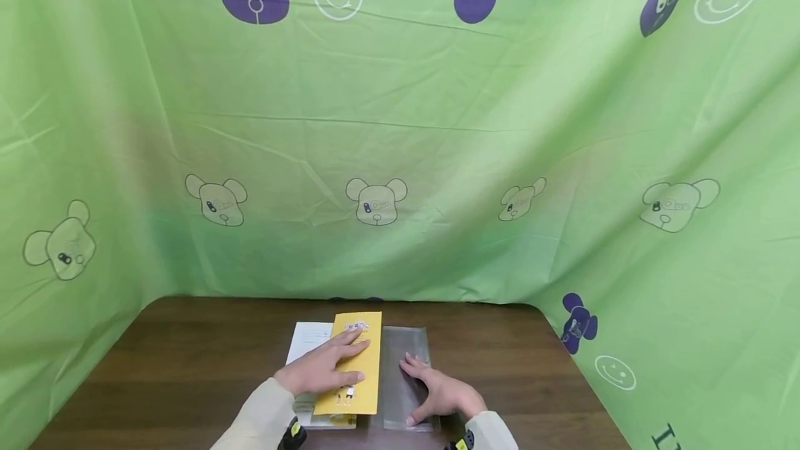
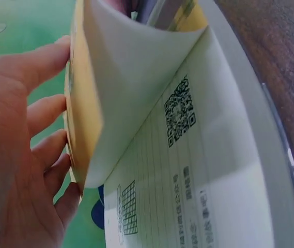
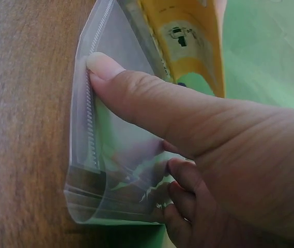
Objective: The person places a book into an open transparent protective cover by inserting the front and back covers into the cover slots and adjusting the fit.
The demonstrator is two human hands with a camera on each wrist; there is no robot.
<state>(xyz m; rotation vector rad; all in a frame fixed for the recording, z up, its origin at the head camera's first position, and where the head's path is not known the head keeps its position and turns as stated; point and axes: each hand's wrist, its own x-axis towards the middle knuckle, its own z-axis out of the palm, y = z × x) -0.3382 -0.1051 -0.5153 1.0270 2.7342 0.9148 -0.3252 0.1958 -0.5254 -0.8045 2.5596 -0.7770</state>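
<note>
A yellow booklet lies on the dark wooden table, and a white printed page shows at its left. My left hand rests flat on the yellow cover. In the left wrist view the cover stands lifted off a page with a QR code, and my straight fingers lie against its outer face. My right hand lies on a clear plastic bag just right of the booklet. Its thumb presses the bag onto the table, and the bag's near edge curls up.
A green cloth printed with bears and smiley faces hangs behind and on both sides of the table. Bare wood lies left of the booklet and right of the bag. The table's far edge meets the cloth.
</note>
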